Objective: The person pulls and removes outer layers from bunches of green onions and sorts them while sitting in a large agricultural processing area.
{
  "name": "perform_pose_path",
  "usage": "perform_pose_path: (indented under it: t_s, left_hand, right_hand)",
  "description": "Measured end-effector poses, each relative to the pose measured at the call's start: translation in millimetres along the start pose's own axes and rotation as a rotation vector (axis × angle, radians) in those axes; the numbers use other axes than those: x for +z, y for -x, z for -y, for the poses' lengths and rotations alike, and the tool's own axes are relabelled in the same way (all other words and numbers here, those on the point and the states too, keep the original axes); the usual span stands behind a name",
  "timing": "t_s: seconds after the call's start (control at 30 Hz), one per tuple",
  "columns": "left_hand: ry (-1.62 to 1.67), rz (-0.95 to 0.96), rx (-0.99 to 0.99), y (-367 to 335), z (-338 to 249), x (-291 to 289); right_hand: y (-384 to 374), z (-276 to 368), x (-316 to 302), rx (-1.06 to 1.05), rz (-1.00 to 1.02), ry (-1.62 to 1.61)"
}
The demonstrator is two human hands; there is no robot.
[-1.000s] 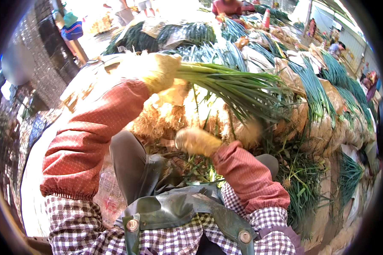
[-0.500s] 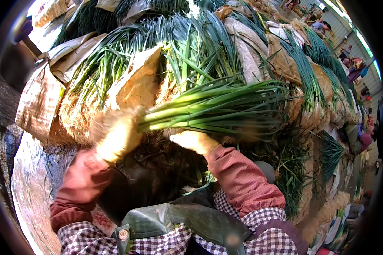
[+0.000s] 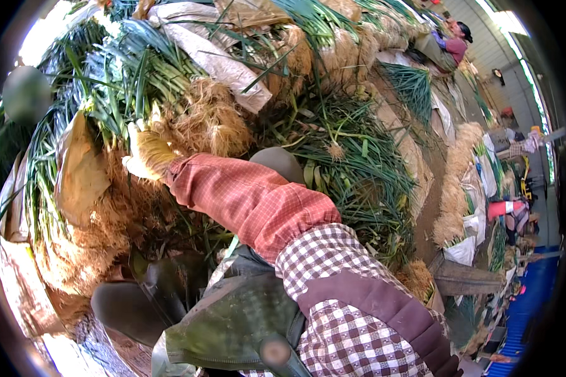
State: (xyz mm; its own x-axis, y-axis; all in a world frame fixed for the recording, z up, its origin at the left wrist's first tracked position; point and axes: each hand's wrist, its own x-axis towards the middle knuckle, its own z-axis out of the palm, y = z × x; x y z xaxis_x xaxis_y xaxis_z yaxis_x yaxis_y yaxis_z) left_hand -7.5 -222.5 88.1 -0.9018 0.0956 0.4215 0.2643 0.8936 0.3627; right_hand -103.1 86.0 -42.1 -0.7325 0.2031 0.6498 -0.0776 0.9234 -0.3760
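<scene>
Green onions (image 3: 116,88) lay bundled in a heap beside the rooty clump (image 3: 210,122). Right hand (image 3: 146,156), yellow-gloved, pressed against that clump; whether its fingers clenched, I couldn't tell. Left hand was out of view.

This is a produce sorting yard or wholesale vegetable market. Bundles of green onions (image 3: 138,81) with straw-coloured roots (image 3: 210,122) lie heaped on the ground, some wrapped in brown sacking (image 3: 82,169). More heaps (image 3: 459,188) line a dirt aisle, where other workers (image 3: 456,41) sit among them.
</scene>
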Motion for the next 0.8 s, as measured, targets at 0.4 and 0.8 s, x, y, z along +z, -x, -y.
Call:
perform_pose_path:
  t_s: [0.4, 0.8]
  left_hand:
    - [-0.322, 0.317, -1.022, 451, 195, 24]
    - [0.488, -0.659, -2.005, 443, 127, 81]
  right_hand:
    - [6, 28, -129, -0.024, 0.843, 0.251]
    - [13, -57, -65, 0.224, 0.972, -0.318]
